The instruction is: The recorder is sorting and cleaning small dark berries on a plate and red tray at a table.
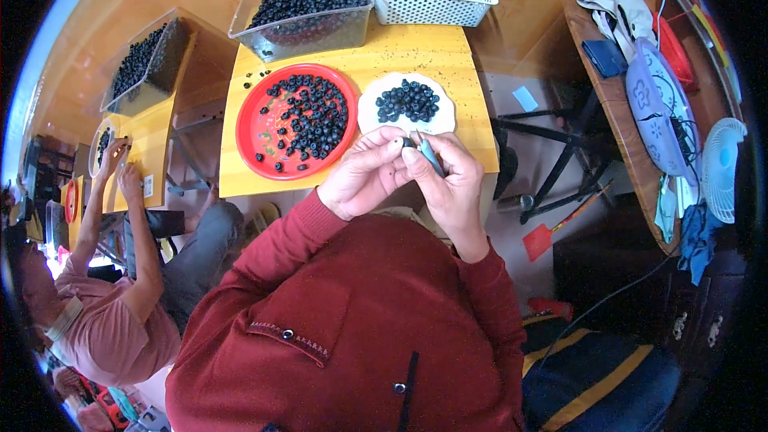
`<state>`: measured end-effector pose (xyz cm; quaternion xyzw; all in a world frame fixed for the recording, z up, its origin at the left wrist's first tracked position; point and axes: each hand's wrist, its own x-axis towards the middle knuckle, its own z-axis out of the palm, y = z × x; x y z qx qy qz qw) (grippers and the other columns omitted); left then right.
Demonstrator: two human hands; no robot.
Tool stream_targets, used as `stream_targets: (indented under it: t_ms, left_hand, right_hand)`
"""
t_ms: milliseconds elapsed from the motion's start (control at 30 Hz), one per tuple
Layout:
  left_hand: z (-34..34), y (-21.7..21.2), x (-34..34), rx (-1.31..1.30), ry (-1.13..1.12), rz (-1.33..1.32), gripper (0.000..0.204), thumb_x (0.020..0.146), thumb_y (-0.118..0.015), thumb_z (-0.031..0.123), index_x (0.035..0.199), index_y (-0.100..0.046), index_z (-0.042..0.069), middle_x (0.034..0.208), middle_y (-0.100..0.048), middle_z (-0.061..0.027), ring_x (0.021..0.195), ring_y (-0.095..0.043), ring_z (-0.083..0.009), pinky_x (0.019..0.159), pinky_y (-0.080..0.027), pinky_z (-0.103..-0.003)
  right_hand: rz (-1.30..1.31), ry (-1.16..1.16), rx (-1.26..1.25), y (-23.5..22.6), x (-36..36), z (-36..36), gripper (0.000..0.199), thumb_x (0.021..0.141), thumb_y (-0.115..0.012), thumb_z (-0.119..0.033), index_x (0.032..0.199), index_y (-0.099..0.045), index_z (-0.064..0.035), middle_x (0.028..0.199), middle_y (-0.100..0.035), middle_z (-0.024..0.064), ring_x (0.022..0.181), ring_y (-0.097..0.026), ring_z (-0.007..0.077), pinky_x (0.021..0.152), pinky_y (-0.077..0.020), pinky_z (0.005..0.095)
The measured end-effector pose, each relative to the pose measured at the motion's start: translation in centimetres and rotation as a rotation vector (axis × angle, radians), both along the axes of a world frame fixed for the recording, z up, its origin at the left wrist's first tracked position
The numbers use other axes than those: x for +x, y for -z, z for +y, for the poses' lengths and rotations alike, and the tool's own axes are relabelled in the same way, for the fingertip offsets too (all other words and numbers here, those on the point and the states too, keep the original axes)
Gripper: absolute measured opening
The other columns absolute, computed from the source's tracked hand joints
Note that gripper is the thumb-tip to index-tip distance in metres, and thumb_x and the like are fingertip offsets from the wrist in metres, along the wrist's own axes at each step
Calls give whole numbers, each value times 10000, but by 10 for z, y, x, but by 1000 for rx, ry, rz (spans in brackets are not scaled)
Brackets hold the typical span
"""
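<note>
Nearest: dark red knit long-sleeved top [320, 280] is worn, with both bare hands held up past its cuffs, over the near edge of the yellow wooden surface [472, 128]. Left grip: a small round black bead-like piece [406, 142] is pinched by the fingertips of the left hand [372, 168]. Right grip: a slim tool with a teal handle [432, 158] is clasped between thumb and fingers of the right hand [448, 184], tip set right by the piece; whether contact is made can't be told. Just beyond the hands, a heap of similar black pieces [406, 102] is held on a white scalloped plate [386, 85]. Beside it, left, more pieces are spread loosely over a red round plastic tray [247, 140]; a few lie outside its upper-left rim. Dark specks are scattered on the surface beyond. At the far edge, a clear rectangular plastic bin [324, 38] is filled high with black pieces; touching or just beside it, right, a white perforated plastic basket [432, 10] is partly filled with the same. Off to the left, another clear bin of pieces [136, 72] is placed near a seated co-worker in pink [112, 336].
</note>
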<state>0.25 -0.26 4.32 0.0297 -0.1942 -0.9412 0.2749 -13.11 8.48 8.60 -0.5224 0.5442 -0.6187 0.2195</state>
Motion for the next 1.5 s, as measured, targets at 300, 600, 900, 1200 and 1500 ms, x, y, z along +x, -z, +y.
stream_targets:
  t_ms: [300,600,900,1200,1500]
  left_hand:
    - [4,0,-2,-43,19,-59,158,964,-618,105,1115,-652,69,1131,-680,-92,1007,-656,-183,912,-546,-362]
    - [8,2,-8,-21,-25,-73,138,971,-610,110,1099,-651,80,1054,-691,-58,956,-660,-172,883,-549,-347]
    - [13,3,-12,-26,-42,-82,141,977,-601,104,1107,-653,85,1026,-693,-44,915,-654,-126,855,-550,-315]
    - [21,4,-16,-81,-55,-140,138,974,-609,110,1104,-635,72,1034,-683,-45,936,-650,-130,867,-546,-316]
    - [26,-1,-13,-213,-69,-123,116,963,-626,114,1060,-626,49,998,-665,-68,926,-640,-162,883,-535,-342]
  right_hand:
    - [-377,-141,131,15,-13,4,187,927,-681,-113,1018,-697,50,880,-673,43,791,-614,73,679,-492,227]
    - [81,-4,-33,14,-17,12,292,958,-635,-167,1108,-654,83,897,-643,155,798,-664,215,670,-512,315]
    - [367,94,-50,16,-16,24,305,952,-639,-205,1148,-657,28,924,-646,156,765,-679,294,643,-538,367]
    - [282,122,-54,22,-18,30,281,915,-689,-172,1112,-678,28,908,-670,145,766,-696,279,646,-545,356]
    - [184,82,17,20,-26,38,265,913,-685,-134,1119,-677,33,913,-684,170,758,-691,279,653,-532,341]
